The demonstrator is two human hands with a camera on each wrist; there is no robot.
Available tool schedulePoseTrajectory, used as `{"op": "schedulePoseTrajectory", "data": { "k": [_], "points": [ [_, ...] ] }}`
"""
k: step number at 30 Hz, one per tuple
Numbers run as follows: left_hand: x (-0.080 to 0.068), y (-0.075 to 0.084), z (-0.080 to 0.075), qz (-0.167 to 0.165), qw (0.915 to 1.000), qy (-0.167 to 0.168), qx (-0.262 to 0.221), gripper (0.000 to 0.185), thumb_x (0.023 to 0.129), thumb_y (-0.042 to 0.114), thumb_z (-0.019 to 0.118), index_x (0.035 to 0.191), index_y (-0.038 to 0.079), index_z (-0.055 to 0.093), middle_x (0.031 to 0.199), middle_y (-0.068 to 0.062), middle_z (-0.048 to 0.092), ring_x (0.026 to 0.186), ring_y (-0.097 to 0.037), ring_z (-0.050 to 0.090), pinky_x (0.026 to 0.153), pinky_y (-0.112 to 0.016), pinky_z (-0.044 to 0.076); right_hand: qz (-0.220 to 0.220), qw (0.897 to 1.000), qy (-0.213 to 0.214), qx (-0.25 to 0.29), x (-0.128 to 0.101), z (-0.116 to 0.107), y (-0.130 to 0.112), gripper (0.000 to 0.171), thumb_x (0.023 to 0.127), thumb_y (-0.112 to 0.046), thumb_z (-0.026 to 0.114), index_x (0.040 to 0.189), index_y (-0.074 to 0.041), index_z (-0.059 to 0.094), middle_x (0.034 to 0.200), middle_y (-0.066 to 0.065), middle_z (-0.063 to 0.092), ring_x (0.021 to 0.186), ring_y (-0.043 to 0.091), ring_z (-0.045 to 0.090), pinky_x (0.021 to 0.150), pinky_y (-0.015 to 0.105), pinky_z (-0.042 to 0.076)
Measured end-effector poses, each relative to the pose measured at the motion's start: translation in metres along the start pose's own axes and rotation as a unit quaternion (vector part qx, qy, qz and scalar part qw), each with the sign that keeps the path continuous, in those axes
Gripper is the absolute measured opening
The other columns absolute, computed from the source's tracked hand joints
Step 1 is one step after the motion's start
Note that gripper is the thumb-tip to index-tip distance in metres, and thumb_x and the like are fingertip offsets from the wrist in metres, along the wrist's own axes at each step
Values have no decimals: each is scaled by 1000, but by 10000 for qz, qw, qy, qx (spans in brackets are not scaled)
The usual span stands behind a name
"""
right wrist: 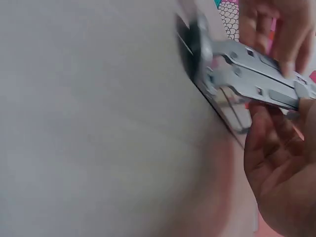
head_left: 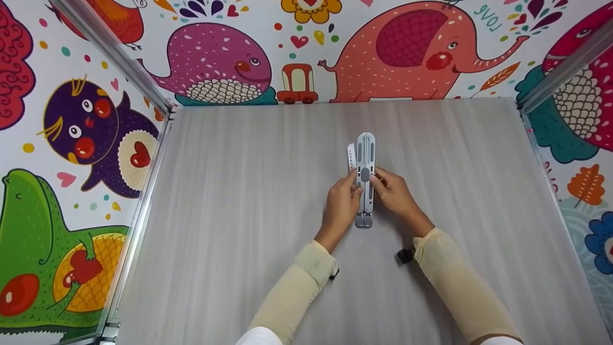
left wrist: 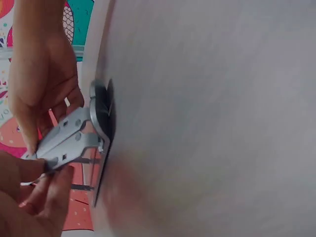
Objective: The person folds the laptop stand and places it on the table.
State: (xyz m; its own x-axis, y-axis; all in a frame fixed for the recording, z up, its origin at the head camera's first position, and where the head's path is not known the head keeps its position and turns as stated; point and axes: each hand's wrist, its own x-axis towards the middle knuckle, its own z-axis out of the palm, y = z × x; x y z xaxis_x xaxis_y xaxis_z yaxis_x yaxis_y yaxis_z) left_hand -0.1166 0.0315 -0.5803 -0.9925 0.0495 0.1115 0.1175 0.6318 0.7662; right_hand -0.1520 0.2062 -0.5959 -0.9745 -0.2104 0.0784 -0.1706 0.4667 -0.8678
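We see our left hand pinching the left side of the long, grey, folded metal stand, and our right hand pinching its right side. The stand lies in the middle of the grey wooden table. Its long way points straight away from us, between both hands, equally close to each.

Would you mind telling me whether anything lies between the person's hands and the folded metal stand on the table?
Nothing visible does. The left hand and the right hand already grip the folded metal stand from either side on the grey table.
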Motion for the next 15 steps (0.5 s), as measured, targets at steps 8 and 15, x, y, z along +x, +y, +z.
{"op": "schedulePoseTrajectory", "data": {
  "k": [8, 15],
  "points": [
    [-34, 17, 5, -258, 9892, -542, 1338, 88, 90, 24, 78, 160, 7, 28, 120, -12, 66, 94, -24, 69, 74, -40, 58, -1025, 9892, 483, -927, 34, -32, -27, 47, 103, -18, 60, 150, -13, 52, 125, 17, 65, 99, 28, 67, 81, 44, 57],
    [-43, 24, 17, -551, 9740, -786, 2051, 102, 87, 31, 82, 162, 2, 18, 111, -13, 68, 83, -24, 70, 65, -38, 56, -1425, 9798, 628, -1259, 65, -39, -52, 48, 100, -15, 66, 143, -33, 59, 130, 3, 67, 107, 16, 66, 87, 37, 58]
  ]
}}
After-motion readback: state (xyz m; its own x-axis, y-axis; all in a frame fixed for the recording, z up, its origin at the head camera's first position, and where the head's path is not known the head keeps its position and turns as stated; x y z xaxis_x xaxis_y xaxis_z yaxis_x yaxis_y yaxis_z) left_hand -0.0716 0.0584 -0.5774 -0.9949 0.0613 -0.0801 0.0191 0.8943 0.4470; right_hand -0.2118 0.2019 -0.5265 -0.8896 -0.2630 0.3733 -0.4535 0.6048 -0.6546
